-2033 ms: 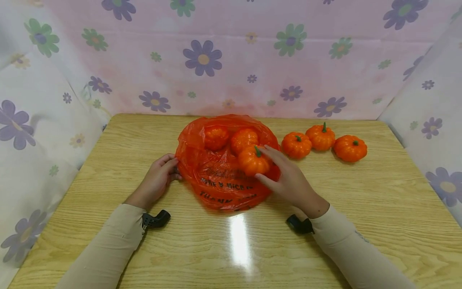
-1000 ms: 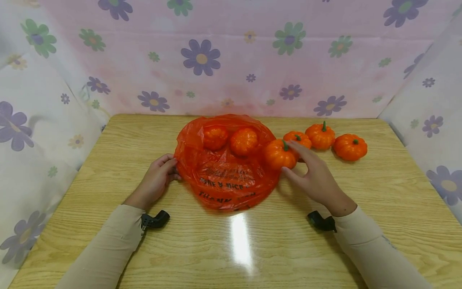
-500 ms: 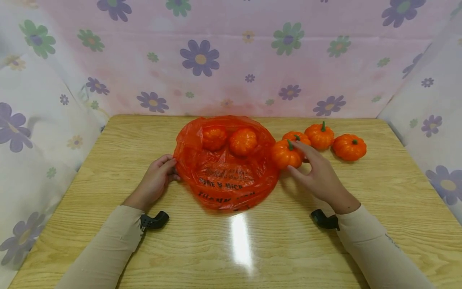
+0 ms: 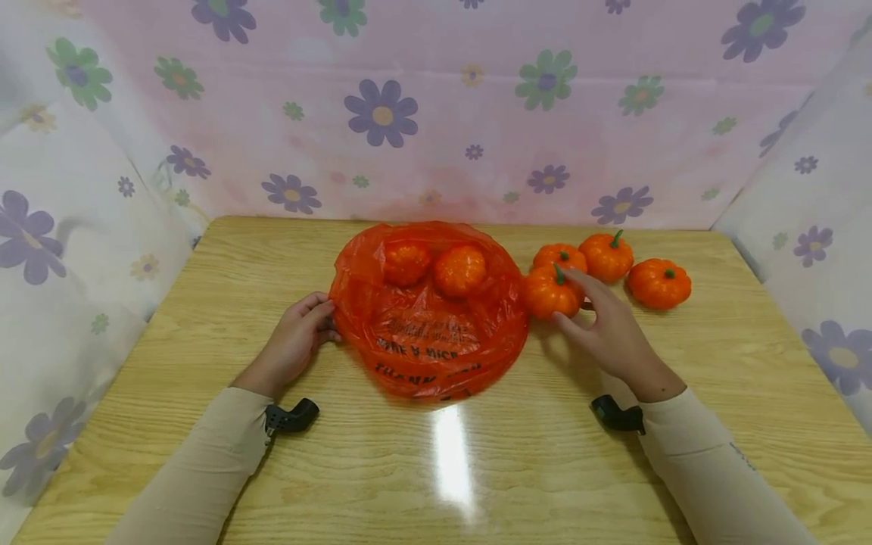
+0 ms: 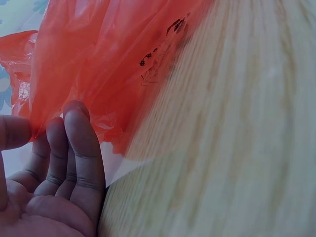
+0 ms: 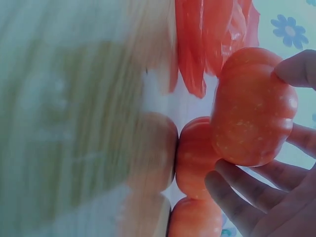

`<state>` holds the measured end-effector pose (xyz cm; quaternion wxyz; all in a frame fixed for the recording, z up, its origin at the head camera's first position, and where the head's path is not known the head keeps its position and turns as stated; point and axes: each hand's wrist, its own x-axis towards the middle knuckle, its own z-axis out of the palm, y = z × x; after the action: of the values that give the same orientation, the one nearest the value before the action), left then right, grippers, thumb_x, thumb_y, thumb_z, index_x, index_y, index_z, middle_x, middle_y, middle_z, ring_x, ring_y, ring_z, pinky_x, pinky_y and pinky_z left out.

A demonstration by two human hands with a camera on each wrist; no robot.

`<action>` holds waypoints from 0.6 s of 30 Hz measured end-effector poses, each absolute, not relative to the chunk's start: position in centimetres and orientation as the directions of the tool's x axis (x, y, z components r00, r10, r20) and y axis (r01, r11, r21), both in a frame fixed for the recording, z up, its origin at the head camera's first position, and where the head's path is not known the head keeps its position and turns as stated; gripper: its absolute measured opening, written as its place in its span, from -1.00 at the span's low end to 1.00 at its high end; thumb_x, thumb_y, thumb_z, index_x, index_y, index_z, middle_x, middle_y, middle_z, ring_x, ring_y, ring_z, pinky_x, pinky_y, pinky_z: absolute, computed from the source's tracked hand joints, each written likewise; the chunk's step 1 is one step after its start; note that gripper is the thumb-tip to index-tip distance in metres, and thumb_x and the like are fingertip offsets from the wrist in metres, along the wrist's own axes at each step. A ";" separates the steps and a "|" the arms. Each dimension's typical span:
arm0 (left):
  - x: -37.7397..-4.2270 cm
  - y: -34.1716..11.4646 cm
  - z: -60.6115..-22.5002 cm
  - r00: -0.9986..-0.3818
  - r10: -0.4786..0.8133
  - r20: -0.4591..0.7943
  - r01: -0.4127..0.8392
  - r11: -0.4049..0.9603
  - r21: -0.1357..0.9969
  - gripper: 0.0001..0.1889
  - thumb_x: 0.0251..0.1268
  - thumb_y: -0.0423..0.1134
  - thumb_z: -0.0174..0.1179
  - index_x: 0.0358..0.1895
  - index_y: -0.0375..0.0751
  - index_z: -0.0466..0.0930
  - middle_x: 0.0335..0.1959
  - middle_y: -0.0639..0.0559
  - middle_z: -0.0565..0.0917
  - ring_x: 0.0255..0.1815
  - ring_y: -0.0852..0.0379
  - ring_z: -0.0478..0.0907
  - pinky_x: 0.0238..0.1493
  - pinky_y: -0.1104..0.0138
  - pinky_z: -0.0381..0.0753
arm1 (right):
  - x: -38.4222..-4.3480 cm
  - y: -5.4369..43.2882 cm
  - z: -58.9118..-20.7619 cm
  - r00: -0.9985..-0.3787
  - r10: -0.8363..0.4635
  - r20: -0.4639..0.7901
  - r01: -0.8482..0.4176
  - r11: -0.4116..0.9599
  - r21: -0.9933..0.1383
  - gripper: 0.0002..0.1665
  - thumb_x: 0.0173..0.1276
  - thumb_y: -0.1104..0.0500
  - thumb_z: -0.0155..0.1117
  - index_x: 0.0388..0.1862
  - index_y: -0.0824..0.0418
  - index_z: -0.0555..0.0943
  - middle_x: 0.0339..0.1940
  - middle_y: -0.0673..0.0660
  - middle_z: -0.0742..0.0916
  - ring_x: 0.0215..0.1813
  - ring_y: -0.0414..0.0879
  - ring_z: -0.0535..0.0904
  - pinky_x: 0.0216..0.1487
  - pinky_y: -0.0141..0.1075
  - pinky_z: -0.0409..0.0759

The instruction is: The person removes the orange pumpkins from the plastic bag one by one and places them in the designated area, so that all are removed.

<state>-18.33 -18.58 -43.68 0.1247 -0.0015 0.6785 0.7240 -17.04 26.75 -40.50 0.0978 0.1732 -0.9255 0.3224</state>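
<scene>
In the head view an orange-red plastic bag [image 4: 429, 325] lies with its mouth spread, black lettering on its inside. Inside rest two small orange pumpkins, one on the left [image 4: 406, 263] and one on the right [image 4: 459, 271]. My left hand [image 4: 294, 341] pinches the bag's left rim between thumb and fingers, as the left wrist view shows. My right hand [image 4: 609, 325] grips another small pumpkin [image 4: 548, 294] with a green stem, just right of the bag. In the right wrist view this pumpkin [image 6: 254, 108] is held off the table between thumb and fingers.
Three more pumpkins stand at the back right: one behind the held pumpkin [image 4: 562, 256], one in the middle [image 4: 606, 257] and one farther right [image 4: 659, 284]. The wood-grain table [image 4: 381, 469] ends at a flowered cloth backdrop [image 4: 436, 113], with cloth on both sides.
My right hand has carried the held pumpkin from above the bag's right part rightward, past its rim, toward the other pumpkins. My left hand has stayed at the bag's left rim.
</scene>
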 end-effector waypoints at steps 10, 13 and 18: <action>-18.2 -18.5 -43.5 -0.969 0.177 -0.174 -0.183 -0.035 0.983 -0.83 0.63 -0.16 -0.10 -0.12 -0.12 0.44 -0.25 0.15 0.55 -0.30 0.22 0.54 -0.20 0.41 0.65 | -17.5 28.0 -40.1 -0.958 -0.221 0.184 -0.287 0.762 -0.581 -0.23 0.39 0.18 0.34 0.49 0.30 0.27 0.44 0.42 0.42 0.33 0.36 0.42 0.15 0.30 0.53; -18.3 -18.5 -43.5 -0.968 0.184 -0.171 -0.180 -0.031 0.983 -0.83 0.63 -0.15 -0.10 -0.11 -0.11 0.44 -0.23 0.15 0.55 -0.29 0.22 0.54 -0.18 0.41 0.65 | -17.6 28.2 -40.0 -0.966 -0.213 0.145 -0.258 0.770 -0.584 -0.22 0.40 0.16 0.34 0.50 0.29 0.25 0.46 0.42 0.39 0.37 0.37 0.39 0.16 0.31 0.52; -18.4 -18.6 -43.6 -0.968 0.185 -0.172 -0.180 -0.032 0.983 -0.83 0.63 -0.14 -0.09 -0.11 -0.11 0.45 -0.24 0.15 0.55 -0.29 0.22 0.55 -0.18 0.41 0.65 | -17.8 28.7 -40.4 -0.970 -0.212 0.121 -0.243 0.777 -0.580 -0.21 0.40 0.20 0.32 0.52 0.31 0.22 0.49 0.44 0.34 0.41 0.41 0.34 0.20 0.31 0.50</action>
<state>-18.40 -18.55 -43.61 0.1271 0.0016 0.6841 0.7182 -17.82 28.66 -40.40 0.0244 0.1206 -0.9424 0.3111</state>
